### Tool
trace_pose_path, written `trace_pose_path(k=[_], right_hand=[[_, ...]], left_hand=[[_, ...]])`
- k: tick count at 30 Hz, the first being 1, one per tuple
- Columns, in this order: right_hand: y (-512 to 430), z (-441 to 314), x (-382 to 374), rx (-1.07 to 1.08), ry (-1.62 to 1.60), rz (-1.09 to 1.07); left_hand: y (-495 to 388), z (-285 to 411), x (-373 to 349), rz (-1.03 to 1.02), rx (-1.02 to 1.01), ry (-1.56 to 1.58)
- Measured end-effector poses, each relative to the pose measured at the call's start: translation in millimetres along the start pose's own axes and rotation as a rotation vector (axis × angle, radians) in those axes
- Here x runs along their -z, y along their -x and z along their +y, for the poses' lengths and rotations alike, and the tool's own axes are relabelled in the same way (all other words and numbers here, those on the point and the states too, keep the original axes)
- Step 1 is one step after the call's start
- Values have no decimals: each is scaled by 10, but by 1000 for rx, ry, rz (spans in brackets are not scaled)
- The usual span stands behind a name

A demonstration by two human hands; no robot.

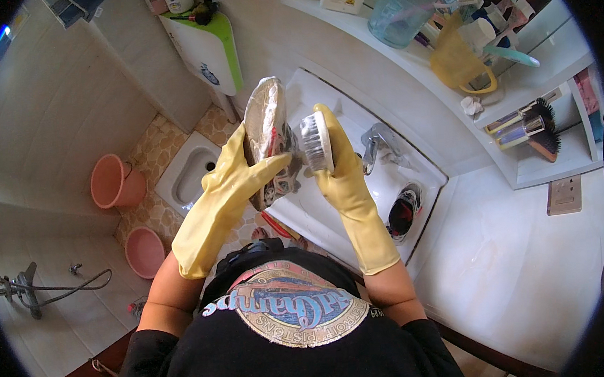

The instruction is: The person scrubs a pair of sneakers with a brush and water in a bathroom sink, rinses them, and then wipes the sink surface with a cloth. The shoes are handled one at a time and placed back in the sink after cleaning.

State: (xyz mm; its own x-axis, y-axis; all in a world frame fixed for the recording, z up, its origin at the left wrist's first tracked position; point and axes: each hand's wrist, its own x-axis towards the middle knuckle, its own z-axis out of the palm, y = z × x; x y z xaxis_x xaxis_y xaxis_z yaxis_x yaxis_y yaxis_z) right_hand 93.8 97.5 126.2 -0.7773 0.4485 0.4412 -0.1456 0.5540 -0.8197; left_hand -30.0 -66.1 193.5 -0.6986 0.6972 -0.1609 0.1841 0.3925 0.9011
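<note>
In a yellow rubber glove, my left hand (240,166) grips a wet, soapy shoe (272,138) with its sole turned to the left and white suds along its edge. My right hand (338,144), gloved the same way, holds a scrub brush (318,141) with a white back. The brush's bristles face the shoe's upper, with a small gap between them. Below both hands lies the white washbasin (314,208). A second shoe (404,212), dark with a red inside, rests in the basin's right end near the chrome faucet (380,143).
Above the basin, a white shelf (315,1) carries a blue cup (400,13), a yellow mug (456,62) and several hairbrushes (531,128). On the left floor are a squat toilet (187,167), a pink bucket (110,181) and a pink basin (146,252). A shower hose (73,294) hangs on the left wall.
</note>
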Motion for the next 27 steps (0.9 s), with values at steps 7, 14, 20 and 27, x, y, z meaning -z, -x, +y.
trace_pose_path(k=[7, 14, 20, 27], right_hand=[[5, -59, -56, -97, -106, -30], [-9, -98, -173, -41, -154, -52], [-72, -154, -276, -52, -180, -34], [-60, -211, -429, 35, -19, 16]], left_hand=[[80, -16, 105, 31, -60, -52], [255, -68, 297, 39, -172, -193], [364, 4, 386, 38, -141, -236], [309, -202, 223, 70, -271, -440]])
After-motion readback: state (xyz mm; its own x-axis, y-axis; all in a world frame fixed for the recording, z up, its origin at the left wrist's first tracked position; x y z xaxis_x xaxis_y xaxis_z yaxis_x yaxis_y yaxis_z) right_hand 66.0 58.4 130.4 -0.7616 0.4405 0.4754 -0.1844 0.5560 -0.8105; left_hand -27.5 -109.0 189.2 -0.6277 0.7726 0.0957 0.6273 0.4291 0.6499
